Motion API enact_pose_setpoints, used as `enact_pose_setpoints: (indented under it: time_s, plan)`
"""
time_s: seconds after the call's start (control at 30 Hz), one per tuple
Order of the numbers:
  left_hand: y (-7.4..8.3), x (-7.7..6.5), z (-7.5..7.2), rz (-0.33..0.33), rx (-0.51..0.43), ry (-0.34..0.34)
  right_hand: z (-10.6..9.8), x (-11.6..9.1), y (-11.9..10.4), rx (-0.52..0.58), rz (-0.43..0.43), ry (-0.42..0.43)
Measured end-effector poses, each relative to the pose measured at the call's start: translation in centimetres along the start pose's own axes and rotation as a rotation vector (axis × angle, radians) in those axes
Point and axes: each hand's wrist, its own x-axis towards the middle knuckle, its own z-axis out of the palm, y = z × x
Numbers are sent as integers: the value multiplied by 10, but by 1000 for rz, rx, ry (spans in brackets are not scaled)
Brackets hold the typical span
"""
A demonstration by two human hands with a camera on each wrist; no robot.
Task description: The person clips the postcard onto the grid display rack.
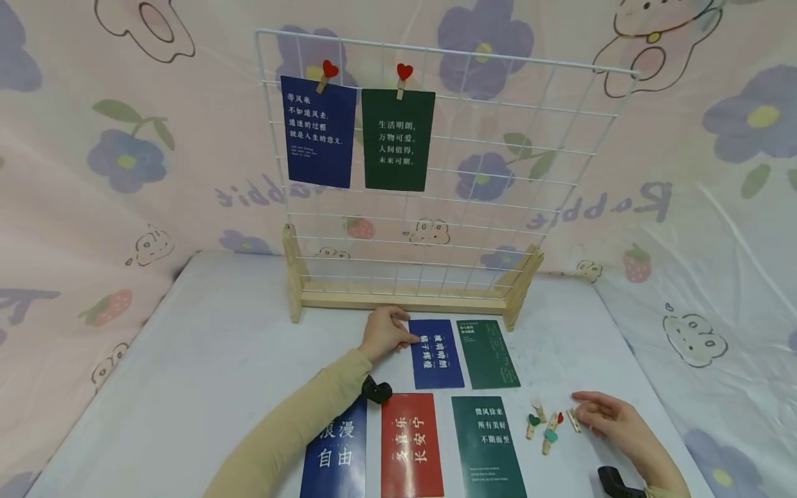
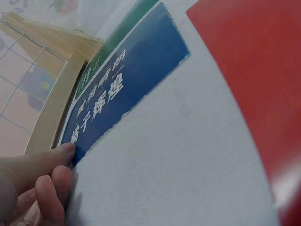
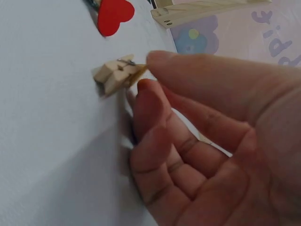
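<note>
My left hand [image 1: 385, 333] is at the near-left end of a blue card [image 1: 438, 356] with white characters, which lies on the table below the rack. In the left wrist view the thumb [image 2: 66, 149] presses on the card's corner, with the other fingers curled beside it. My right hand [image 1: 613, 418] pinches the end of a small wooden clothespin [image 3: 117, 75] between thumb and fingertip, low over the tabletop. Beside it lie several more mini clothespins [image 1: 550, 440] with red and green hearts. Part of the held clothespin is hidden behind the fingers.
A white wire grid rack [image 1: 498, 166] on a wooden base [image 1: 398, 299] stands behind. A blue card [image 1: 320, 131] and a green card [image 1: 398, 138] hang clipped on it. Another green card [image 1: 488, 354], a red card [image 1: 411, 443] and others lie on the white table [image 1: 187, 387].
</note>
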Motion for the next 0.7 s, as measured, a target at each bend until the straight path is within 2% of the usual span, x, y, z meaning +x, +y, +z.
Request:
enact_pose_setpoints:
  time_s: [0.33,0.7]
  plan:
    - [-4,0,-1,33,-1,-13,1,3,4,-29,-23,-10]
    - [-2,-1,-1,13,-16,-7,4,3,0,-98,-41,21]
